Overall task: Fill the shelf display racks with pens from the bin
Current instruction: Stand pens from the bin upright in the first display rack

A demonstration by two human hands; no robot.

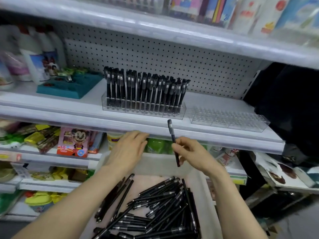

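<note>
From the head camera, the right hand (pixel 193 155) pinches one black pen (pixel 173 141) between thumb and fingers, cap end up and tilted slightly left, its top reaching in front of the edge of the shelf (pixel 69 116). The left hand (pixel 128 150) holds nothing; its fingers are loosely spread, palm down, with the fingertips (pixel 144 134) at the shelf's front lip, just above the far wall of the bin (pixel 155 163).

The bin sits low in front of the person, between both forearms, and holds a loose heap of black pens (pixel 160 209) lying crosswise, most toward its right side.

On the shelf stand two clear racks side by side. The left rack (pixel 143 109) is nearly full of upright black pens, caps up, leaning a little to the right at its right end. The right rack (pixel 229 119) has no pens in it.

Left of the racks lies a teal tray (pixel 69 88), with white bottles (pixel 34 54) behind it. A pegboard (pixel 155 54) backs the shelf. Lower shelves carry coloured packets, too blurred to name.
</note>
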